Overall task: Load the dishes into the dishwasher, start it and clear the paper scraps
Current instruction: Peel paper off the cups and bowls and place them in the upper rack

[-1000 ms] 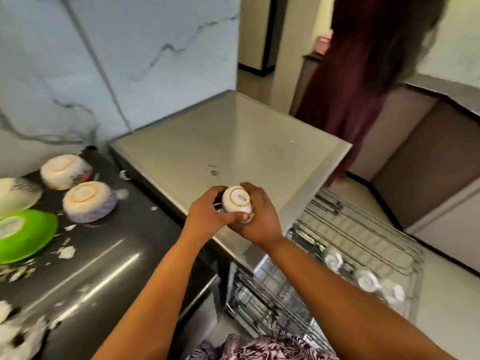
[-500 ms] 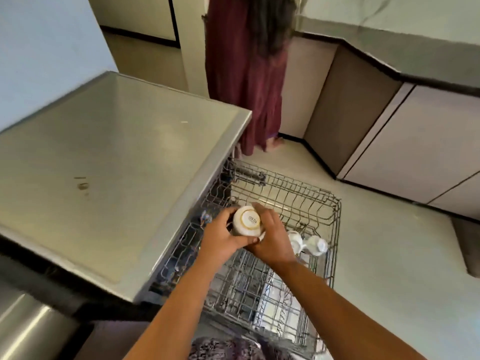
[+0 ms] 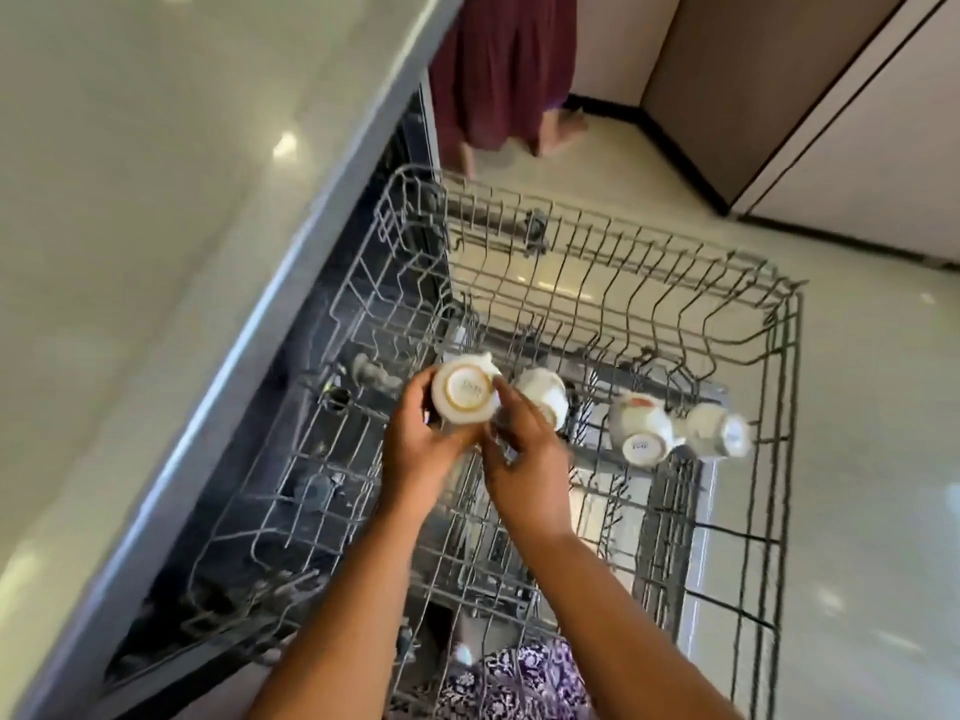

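Note:
A white cup [image 3: 465,396] with a gold ring on its base is held upside down over the pulled-out wire rack [image 3: 597,314] of the dishwasher. My left hand [image 3: 423,449] grips the cup from the left and below. My right hand [image 3: 524,454] touches its right side with the fingers curled against it. Three more white cups lie in the rack to the right: one [image 3: 543,394] just beside my right hand, and two [image 3: 641,426] [image 3: 719,428] near the rack's right side.
The steel dishwasher top [image 3: 156,200] fills the left. A person in a maroon skirt [image 3: 498,70] stands on the floor beyond the rack. Beige cabinets [image 3: 831,106] line the far right. Pale floor tiles [image 3: 872,459] lie right of the rack.
My view has swung from the worktop down onto the rack. Both hands have carried the cup from over the dishwasher top to low over the rack beside the other cups.

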